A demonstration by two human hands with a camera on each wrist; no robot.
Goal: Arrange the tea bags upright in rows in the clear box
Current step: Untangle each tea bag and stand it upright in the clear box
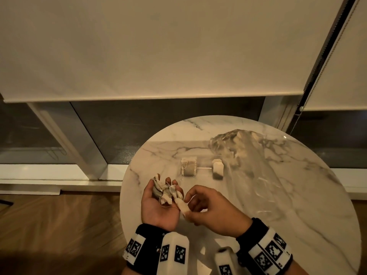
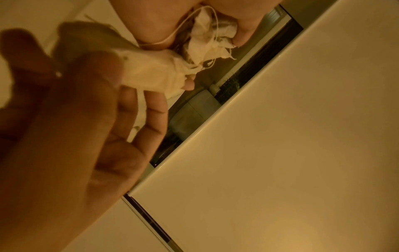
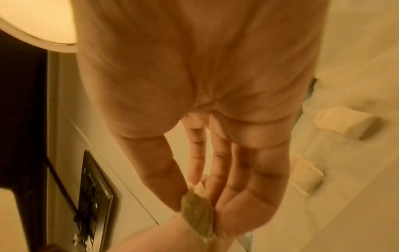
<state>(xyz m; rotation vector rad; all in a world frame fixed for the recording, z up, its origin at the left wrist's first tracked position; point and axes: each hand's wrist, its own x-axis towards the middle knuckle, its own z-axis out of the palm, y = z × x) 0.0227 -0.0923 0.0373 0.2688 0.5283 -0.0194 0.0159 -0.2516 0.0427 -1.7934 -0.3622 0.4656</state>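
Over the near edge of the round white marble-patterned table [image 1: 278, 195], the left hand [image 1: 158, 205] lies palm up, its fingers loosely cupped under a tangled clump of pale paper tea bags [image 1: 164, 190] whose thin strings loop across the palm. The right hand [image 1: 210, 207] pinches one cream tea bag [image 1: 181, 205] between thumb and fingertips at the clump's right edge; whether this bag is free of the others' strings is hard to make out.

In the left wrist view the pinched bag [image 2: 151, 75] is close and blurred, and the clump [image 2: 207, 37] sits partly hidden behind the fingers above it. In the right wrist view only the bag's grey-brown end [image 3: 197, 214] shows between thumb and fingers, and the rest is covered by the hand.

Farther back on the table, two more tea bags stand apart: a squarish one [image 1: 188, 166] to the left and a smaller one [image 1: 218, 168] to the right, with a thin pale line between them. They seem to stand inside the clear box [image 1: 202, 168], but its walls are almost invisible against the marble. Behind them lies a crumpled clear plastic bag [image 1: 234, 141], its contents indistinct.

Cream roller blinds [image 1: 158, 46] fill the background.
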